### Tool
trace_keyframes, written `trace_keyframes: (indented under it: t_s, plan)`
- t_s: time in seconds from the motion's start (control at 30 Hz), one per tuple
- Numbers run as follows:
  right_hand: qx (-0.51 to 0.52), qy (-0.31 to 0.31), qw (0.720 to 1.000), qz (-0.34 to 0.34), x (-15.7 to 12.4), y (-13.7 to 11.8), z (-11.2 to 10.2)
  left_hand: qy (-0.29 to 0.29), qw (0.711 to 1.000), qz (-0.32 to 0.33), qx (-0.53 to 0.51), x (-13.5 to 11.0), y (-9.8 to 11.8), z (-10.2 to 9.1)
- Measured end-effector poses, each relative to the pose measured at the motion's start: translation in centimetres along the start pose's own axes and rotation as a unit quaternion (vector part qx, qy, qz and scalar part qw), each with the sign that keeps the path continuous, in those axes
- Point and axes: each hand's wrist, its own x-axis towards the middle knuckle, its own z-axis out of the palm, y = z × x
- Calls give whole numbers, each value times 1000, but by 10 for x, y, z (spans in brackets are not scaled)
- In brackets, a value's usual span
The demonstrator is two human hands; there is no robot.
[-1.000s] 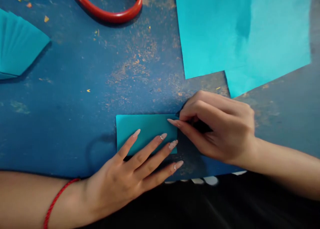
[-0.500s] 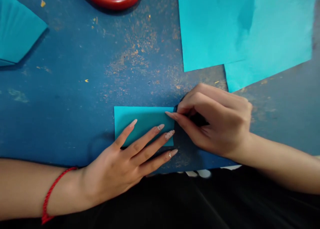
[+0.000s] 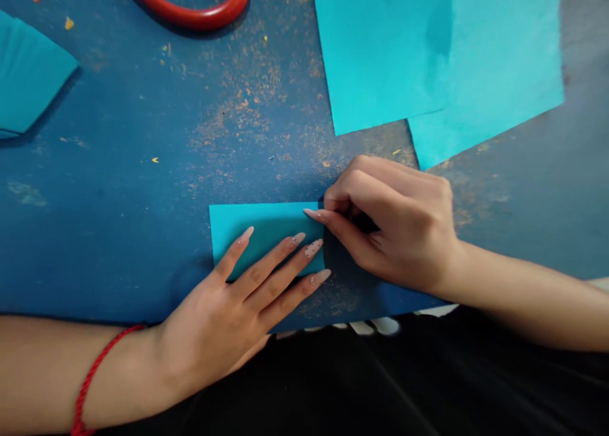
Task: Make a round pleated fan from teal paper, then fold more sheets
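Note:
A small turquoise paper rectangle lies flat near the front edge of the blue table. My left hand rests on it from the lower left, fingers spread across its surface and the fingertips near its right side. At the upper right corner, my right hand has thumb and forefinger closed on the paper's edge. Its other fingers are curled in, and their tips are hidden. Whether the paper is folded double, I cannot tell.
Two larger turquoise sheets overlap at the upper right. A pleated stack of turquoise paper sits at the left edge. Red handle loops, partly cut off, lie at the top. The worn table carries small yellow scraps.
The whole view has shifted slightly, so the sheets and paper appear further left and more of the red handle shows. Both hands keep nearly the same hold on the small paper.

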Motion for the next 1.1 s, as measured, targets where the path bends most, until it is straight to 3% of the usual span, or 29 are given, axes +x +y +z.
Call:
trace_keyframes:
  t_s: [0.5,0.77,0.93,1.1]
  plan:
    - [-39,-16,999,4,0,-3,-1,5,1000,1,12,1,0,0]
    - [-94,15,995,-4,-3,-5,-3,12,1000,-3,-13,1,-3,1]
    - [-105,83,988,-80,-5,-1,0,12,1000,-5,-17,1,-3,-1]
    - [14,0,994,-109,-1,-2,-2,26,999,-13,-21,1,-1,1]
